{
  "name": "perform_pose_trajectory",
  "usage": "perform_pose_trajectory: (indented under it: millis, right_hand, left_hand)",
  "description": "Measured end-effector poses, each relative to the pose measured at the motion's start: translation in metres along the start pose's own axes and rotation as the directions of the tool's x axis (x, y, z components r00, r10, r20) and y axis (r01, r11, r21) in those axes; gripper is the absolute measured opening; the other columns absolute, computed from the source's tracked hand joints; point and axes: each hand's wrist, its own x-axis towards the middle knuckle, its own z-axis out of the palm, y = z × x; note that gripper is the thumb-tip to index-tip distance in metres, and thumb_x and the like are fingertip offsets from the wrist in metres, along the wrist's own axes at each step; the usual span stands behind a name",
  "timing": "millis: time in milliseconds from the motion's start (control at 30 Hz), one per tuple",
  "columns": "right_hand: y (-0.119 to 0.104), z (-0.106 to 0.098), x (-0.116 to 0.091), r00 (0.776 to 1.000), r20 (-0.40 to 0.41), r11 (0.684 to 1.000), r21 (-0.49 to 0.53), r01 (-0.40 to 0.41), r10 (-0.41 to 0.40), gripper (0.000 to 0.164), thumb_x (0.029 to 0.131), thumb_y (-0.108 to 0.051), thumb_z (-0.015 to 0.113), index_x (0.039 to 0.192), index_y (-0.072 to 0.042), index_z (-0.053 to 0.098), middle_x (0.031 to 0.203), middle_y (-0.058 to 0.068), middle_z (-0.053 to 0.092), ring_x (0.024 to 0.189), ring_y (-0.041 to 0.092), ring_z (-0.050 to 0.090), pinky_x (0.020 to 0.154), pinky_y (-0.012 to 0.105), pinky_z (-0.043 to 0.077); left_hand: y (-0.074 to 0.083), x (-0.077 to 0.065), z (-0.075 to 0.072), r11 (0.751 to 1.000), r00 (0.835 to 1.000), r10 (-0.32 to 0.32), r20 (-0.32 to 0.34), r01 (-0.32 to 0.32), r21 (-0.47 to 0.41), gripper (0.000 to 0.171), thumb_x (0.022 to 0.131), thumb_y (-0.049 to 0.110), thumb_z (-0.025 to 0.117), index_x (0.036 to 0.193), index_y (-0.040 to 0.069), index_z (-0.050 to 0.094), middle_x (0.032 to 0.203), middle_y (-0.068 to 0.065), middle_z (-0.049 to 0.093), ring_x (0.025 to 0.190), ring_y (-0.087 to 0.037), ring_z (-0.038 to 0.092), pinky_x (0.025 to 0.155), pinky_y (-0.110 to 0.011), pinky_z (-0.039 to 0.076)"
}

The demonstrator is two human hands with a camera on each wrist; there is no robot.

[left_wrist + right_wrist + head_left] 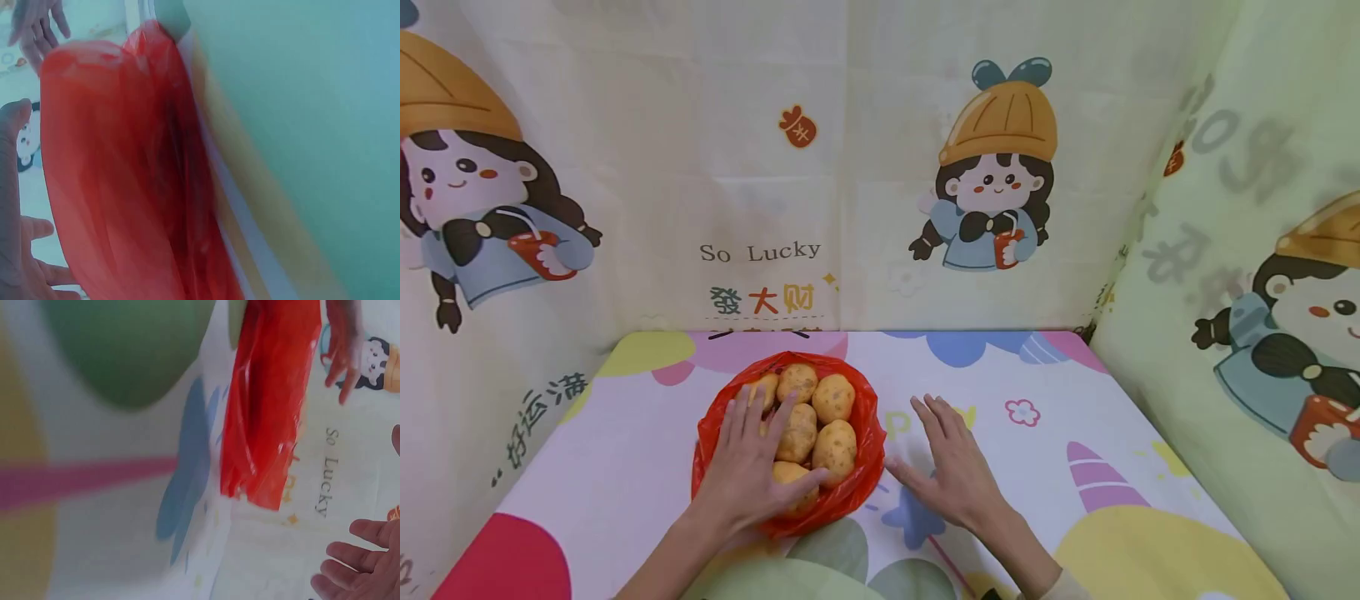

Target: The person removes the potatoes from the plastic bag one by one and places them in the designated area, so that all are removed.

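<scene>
In the head view we see potatoes (pixel 834 446) inside the red bag (pixel 871 421) on the desk (pixel 1022 471), the left hand (pixel 745 471) over them with straight fingers, though we cannot tell whether it touches, and the right hand (pixel 953 479) beside the bag. The left wrist view gives us the bag's bulging side, hiding the potatoes. In the right wrist view we find the right hand's fingers spread, apart from the bag.

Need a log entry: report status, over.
Left hand over potatoes, right hand beside red bag, both holding nothing. Potatoes inside bag. Left hand partly blocks head view.
</scene>
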Motion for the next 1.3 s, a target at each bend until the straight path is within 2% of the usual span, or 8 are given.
perform_pose_trajectory:
  millis: [167,267,367,533,667,833,1300]
  right_hand:
    - [-0.019,0.003,-0.001,0.999,0.029,0.981,0.193,0.020,-0.026,0.076,0.090,-0.055,0.072,0.151,-0.017,0.049,0.149,0.004,0.051,0.139,0.023,0.048,0.108,0.051,0.048]
    - [-0.030,0.008,0.001,0.996,0.063,0.968,0.245,0.052,-0.069,0.073,0.091,-0.057,0.070,0.149,-0.018,0.049,0.146,0.001,0.054,0.135,0.020,0.051,0.107,0.049,0.050]
    - [-0.038,0.014,0.006,0.991,0.085,0.965,0.251,0.082,-0.106,0.071,0.091,-0.054,0.072,0.148,-0.018,0.049,0.143,0.001,0.055,0.133,0.019,0.052,0.106,0.047,0.050]
    - [-0.044,0.020,0.017,0.986,0.111,0.964,0.248,0.095,-0.126,0.071,0.090,-0.047,0.075,0.148,-0.015,0.049,0.141,0.003,0.057,0.131,0.019,0.053,0.106,0.046,0.051]
    - [-0.045,0.023,0.024,0.980,0.139,0.964,0.245,0.105,-0.142,0.072,0.091,-0.046,0.075,0.148,-0.012,0.050,0.139,0.008,0.057,0.129,0.021,0.054,0.104,0.048,0.052]
    - [-0.048,0.028,0.030,0.971,0.194,0.968,0.235,0.092,-0.140,0.072,0.090,-0.048,0.075,0.147,-0.012,0.050,0.141,0.006,0.055,0.129,0.022,0.053,0.104,0.049,0.051]
    - [-0.048,0.041,0.038,0.951,0.279,0.985,0.142,0.098,-0.134,0.074,0.085,-0.048,0.081,0.145,-0.014,0.052,0.139,0.007,0.055,0.125,0.024,0.055,0.094,0.046,0.056]
  left_hand:
    - [-0.014,0.000,-0.010,0.998,0.999,-0.046,0.015,0.047,-0.040,0.102,0.082,0.073,0.068,0.157,0.012,0.036,0.154,-0.028,0.035,0.147,-0.052,0.020,0.113,-0.074,0.023]
    - [-0.024,0.001,-0.016,0.996,0.998,-0.069,0.005,0.069,-0.063,0.097,0.084,0.068,0.069,0.153,0.006,0.039,0.150,-0.030,0.039,0.144,-0.053,0.023,0.112,-0.073,0.025]
    - [-0.033,0.000,-0.021,0.991,0.995,-0.102,0.019,0.103,-0.090,0.096,0.085,0.066,0.069,0.152,0.003,0.039,0.151,-0.033,0.035,0.144,-0.055,0.021,0.113,-0.073,0.023]
    - [-0.046,-0.001,-0.026,0.982,0.987,-0.139,0.081,0.148,-0.114,0.098,0.086,0.066,0.068,0.154,0.002,0.037,0.157,-0.037,0.024,0.145,-0.057,0.016,0.112,-0.075,0.021]
    - [-0.055,-0.001,-0.027,0.983,0.986,-0.125,0.111,0.138,-0.118,0.098,0.087,0.064,0.069,0.155,0.003,0.036,0.159,-0.034,0.024,0.145,-0.057,0.017,0.112,-0.076,0.021]
    - [-0.065,-0.004,-0.029,0.988,0.985,-0.102,0.137,0.116,-0.102,0.098,0.086,0.064,0.070,0.156,0.005,0.036,0.159,-0.032,0.026,0.145,-0.057,0.019,0.111,-0.076,0.023]
    - [-0.081,-0.006,-0.027,0.985,0.978,-0.109,0.176,0.130,-0.111,0.097,0.083,0.066,0.071,0.155,0.009,0.040,0.155,-0.039,0.026,0.139,-0.059,0.030,0.105,-0.077,0.033]
